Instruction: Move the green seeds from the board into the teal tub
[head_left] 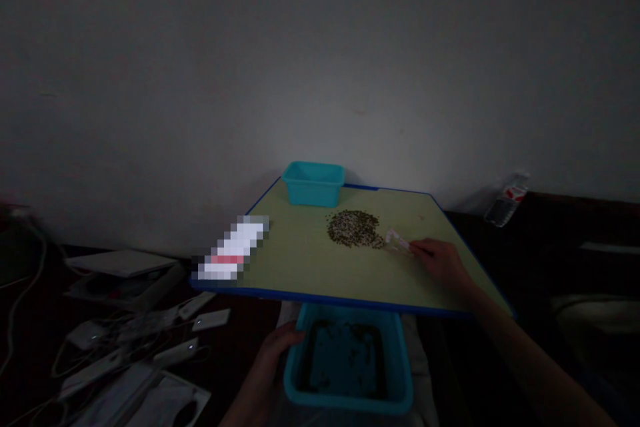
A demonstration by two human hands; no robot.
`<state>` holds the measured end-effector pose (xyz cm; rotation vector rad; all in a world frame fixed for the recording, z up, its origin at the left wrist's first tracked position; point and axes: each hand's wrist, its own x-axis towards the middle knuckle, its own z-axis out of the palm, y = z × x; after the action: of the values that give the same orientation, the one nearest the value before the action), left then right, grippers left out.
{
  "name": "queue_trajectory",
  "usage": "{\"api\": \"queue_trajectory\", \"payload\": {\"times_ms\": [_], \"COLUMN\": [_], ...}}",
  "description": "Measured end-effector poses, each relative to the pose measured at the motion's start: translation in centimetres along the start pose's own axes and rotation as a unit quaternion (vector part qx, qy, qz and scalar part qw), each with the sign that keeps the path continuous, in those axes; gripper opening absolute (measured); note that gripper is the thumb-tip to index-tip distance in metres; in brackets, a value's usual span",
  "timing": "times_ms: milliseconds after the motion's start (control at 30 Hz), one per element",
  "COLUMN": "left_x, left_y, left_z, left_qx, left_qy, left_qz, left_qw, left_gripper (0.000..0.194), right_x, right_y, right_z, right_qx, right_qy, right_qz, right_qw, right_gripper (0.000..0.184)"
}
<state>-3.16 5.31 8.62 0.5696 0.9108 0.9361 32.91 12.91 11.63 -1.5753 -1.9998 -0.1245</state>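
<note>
A loose pile of small dark and pale grains, like mixed beans [354, 228], lies on the board-like table [300, 273]. At the pile's right edge, my right hand [440, 263] pinches a clear, thin plastic piece [397, 240] with pale markings; its exact kind is hard to make out. Below the table's front edge, a turquoise plastic bin [347, 401] rests at my lap, with dark grains scattered on its bottom and along its sides. My left hand [280, 343] grips that bin by its left rim.
A second turquoise bin [314, 187] stands at the table's back left, its inside mostly hidden. A blurred-out bright slab [233, 250] lies on the left edge. Power strips and cables [150, 327] crowd the lower left. A plastic bottle [507, 200] lies beyond the right edge.
</note>
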Motion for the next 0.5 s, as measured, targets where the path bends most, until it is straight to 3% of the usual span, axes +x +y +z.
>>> {"api": "queue_trajectory", "payload": {"times_ms": [167,500], "left_x": [-0.4,0.3], "left_y": [0.2,-0.4], "left_z": [0.8,-0.6], "left_qx": [-0.013,0.001], "left_qy": [0.084,0.021], "left_qz": [0.006,-0.020], "left_qw": [0.996,1.000], "left_gripper": [0.012,0.014], "right_x": [-0.2,-0.1], "right_y": [-0.4,-0.7], "right_z": [0.0,0.1], "right_qx": [0.004,-0.006], "right_qy": [-0.003,0.003], "right_qz": [-0.003,0.000], "right_qw": [1.000,1.000], "right_gripper": [0.025,0.024]}}
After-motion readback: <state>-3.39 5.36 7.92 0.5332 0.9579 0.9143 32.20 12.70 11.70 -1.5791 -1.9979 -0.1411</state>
